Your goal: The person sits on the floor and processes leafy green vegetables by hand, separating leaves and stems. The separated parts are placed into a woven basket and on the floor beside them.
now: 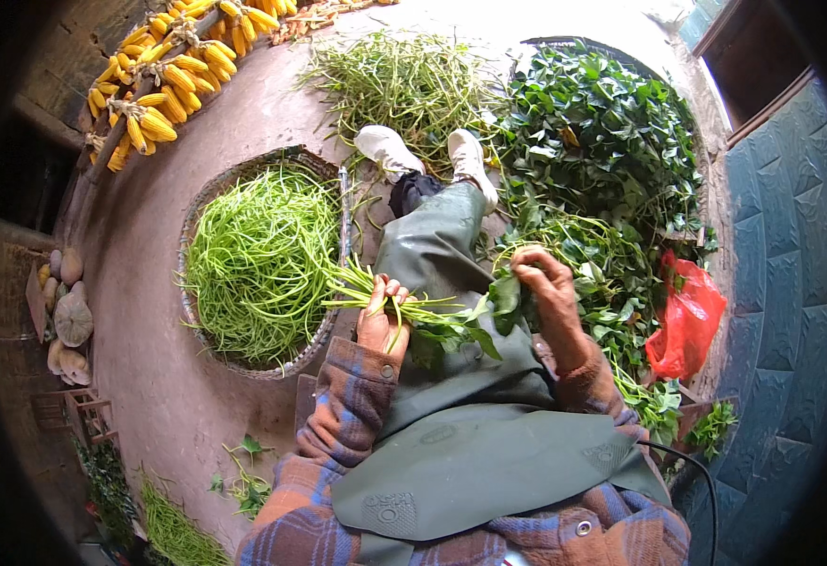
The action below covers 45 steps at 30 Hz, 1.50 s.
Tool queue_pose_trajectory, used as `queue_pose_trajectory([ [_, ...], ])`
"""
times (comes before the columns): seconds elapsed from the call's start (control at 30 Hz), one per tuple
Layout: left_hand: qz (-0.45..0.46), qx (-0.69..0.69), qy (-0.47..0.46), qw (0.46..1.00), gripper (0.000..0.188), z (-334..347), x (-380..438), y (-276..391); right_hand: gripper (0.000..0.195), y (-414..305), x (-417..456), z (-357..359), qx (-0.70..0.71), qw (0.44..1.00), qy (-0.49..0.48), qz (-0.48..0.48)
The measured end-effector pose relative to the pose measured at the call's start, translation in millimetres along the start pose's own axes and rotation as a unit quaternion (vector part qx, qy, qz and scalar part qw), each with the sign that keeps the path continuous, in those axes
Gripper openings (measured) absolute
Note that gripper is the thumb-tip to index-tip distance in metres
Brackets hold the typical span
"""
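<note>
My left hand (385, 318) is closed around a bunch of green leaf stems (349, 283) above my lap, with leaves trailing to its right. My right hand (544, 279) is raised over my right thigh, fingertips pinched at a dark green leaf (504, 301). Part of that leaf is hidden behind the fingers. To the left of my left hand, a round woven basket (188, 283) holds a heap of stripped green stems (265, 262). A green waterproof apron (477, 460) covers my lap and legs.
Beyond my shoes (468, 159) lies a pile of thin stems (413, 85). Leafy vines (597, 134) are heaped at the right, near a red plastic bag (686, 318). Corn cobs (187, 78) hang at upper left; squashes (73, 325) sit at far left. More stems (180, 523) lie at lower left.
</note>
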State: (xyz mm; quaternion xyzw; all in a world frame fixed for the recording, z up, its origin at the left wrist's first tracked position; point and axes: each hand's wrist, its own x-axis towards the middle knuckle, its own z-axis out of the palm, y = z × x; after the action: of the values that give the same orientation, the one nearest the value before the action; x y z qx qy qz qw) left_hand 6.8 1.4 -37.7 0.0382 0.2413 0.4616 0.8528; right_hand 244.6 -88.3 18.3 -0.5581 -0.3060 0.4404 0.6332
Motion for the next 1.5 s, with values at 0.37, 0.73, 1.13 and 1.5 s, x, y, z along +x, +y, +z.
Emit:
queue_pose_trajectory([
  [0.37,-0.017,-0.053,-0.025,0.998,0.014,11,-2,4,0.015,-3,-26,32,-0.458,0.838,-0.18,-0.238],
  [0.73,-0.02,-0.051,-0.033,0.998,0.017,10,0,4,0.016,14,-27,30,-0.426,0.856,-0.205,-0.209],
  [1.13,-0.001,-0.041,-0.025,0.999,0.016,12,-3,3,0.014,24,-31,34,-0.42,0.856,-0.234,-0.192],
  [1.5,-0.017,-0.068,-0.028,0.997,0.018,3,0,-5,0.013,24,-27,29,-0.383,0.885,-0.197,-0.18],
])
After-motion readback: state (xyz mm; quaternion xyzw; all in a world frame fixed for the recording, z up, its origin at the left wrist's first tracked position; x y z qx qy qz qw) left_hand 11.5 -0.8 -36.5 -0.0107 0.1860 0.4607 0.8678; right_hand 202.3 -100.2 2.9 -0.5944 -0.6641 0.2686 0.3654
